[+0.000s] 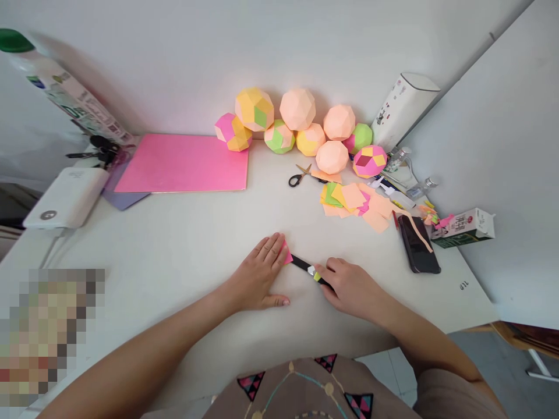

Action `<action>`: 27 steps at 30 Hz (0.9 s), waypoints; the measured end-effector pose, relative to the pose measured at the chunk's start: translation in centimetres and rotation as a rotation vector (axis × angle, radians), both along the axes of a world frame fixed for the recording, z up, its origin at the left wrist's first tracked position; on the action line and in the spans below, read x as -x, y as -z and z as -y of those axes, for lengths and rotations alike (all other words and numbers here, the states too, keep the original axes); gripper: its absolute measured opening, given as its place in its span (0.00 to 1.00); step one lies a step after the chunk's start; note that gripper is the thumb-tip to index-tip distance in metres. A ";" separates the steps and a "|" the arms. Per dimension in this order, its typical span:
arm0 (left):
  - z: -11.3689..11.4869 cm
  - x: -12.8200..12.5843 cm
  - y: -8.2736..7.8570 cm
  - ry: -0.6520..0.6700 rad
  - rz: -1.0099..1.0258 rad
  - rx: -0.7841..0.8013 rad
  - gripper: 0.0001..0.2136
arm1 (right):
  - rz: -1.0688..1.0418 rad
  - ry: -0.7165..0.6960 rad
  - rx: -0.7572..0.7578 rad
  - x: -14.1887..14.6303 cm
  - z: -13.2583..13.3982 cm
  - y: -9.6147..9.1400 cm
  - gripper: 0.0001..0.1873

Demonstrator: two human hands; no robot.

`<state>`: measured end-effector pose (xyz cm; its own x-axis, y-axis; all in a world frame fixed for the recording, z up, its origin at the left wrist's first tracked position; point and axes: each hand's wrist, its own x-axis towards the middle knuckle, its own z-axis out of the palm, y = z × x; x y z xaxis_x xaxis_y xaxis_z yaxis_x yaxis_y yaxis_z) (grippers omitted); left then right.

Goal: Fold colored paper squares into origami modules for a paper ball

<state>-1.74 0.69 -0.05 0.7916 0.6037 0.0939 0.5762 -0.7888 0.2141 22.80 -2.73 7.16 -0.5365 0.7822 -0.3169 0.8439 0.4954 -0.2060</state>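
Note:
My left hand lies flat, fingers stretched out, pressing a small pink paper square onto the white table; only the paper's right corner shows past the fingertips. My right hand is closed round a black utility knife with a yellow-green slider. The knife's tip points left and meets the edge of the pink paper.
Several folded paper balls line the back wall. Scissors, a heap of coloured paper squares, a black phone and a carton sit to the right. A pink sheet and a white device lie at left.

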 end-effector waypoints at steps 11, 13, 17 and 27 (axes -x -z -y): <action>0.0 0.0 -0.2 -0.014 -0.020 0.015 0.51 | -0.038 0.018 -0.056 0.3 -0.5 0.7 0.21; 0.0 -0.1 -0.2 -0.020 -0.023 0.014 0.51 | -0.036 0.023 -0.067 0.4 -0.6 0.8 0.21; 0.0 -0.1 -0.2 -0.016 -0.026 0.012 0.51 | -0.030 0.038 -0.083 0.6 -0.9 1.0 0.21; 0.0 -0.1 -0.1 -0.018 -0.032 0.020 0.52 | -0.019 0.060 -0.110 1.2 -1.2 1.1 0.22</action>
